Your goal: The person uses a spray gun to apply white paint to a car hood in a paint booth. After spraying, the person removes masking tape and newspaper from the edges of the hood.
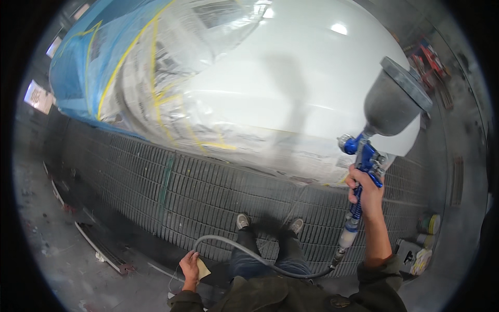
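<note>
grips blue spray gun [367, 156] with right hand [368, 193], near right end of white panel [317, 67]; grips hose [249, 253] and yellow sheet [204, 270] in left hand [190, 267]. has masking [174, 106] already taped on; cannot tell coating done from coating left. has grating [208, 190] for stepping along lower edge of white panel, past hose looped before legs [247, 260].

Right fingers [355, 176] gripping spray gun [367, 154], white panel [322, 62]

Glare spots [339, 28], soft shadow [291, 78] on wht panel [332, 67]; blk fisheye edges.
</note>
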